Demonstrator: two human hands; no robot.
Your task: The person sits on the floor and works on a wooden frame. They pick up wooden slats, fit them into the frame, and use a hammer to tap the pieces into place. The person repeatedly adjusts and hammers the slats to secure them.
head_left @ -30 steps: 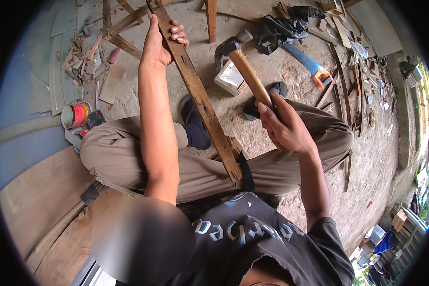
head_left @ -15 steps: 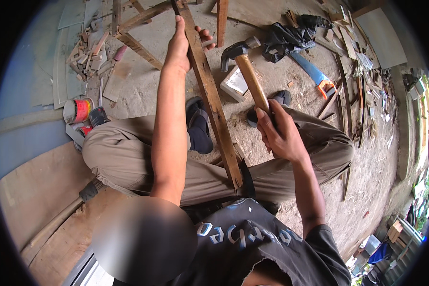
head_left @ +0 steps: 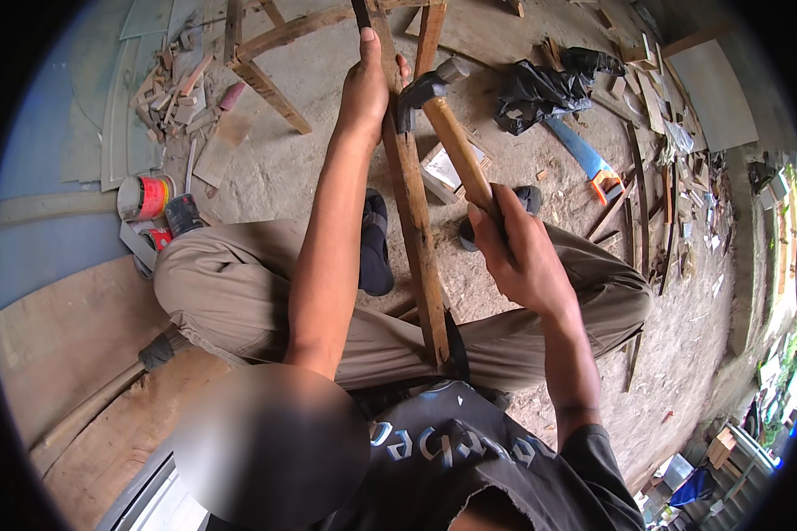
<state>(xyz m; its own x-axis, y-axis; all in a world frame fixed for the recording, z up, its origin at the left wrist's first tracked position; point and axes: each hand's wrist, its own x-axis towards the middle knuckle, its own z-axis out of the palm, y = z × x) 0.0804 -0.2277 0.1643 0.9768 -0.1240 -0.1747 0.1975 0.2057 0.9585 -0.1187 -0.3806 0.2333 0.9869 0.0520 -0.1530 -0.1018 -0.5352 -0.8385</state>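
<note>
My left hand is wrapped around the upper part of a long, narrow wooden bar, thumb along its near face. The bar slopes down between my legs, its lower end close to my lap. Closed on the wooden handle of a claw hammer, my right hand is right of the bar. The hammer's dark claw overlaps the bar just below my left hand; whether it touches the wood, I cannot tell. Most of my left fingers are hidden behind the bar.
A wooden frame stands ahead. Beyond my feet lie a small pale box, a black plastic bag and a handsaw. Wood offcuts are heaped at left, above some paint cans. Long strips lie at right.
The bar's upper end and my left hand have shifted right in view. The hammer's claw, earlier apart from the bar, now overlaps it. My right hand keeps its grip.
</note>
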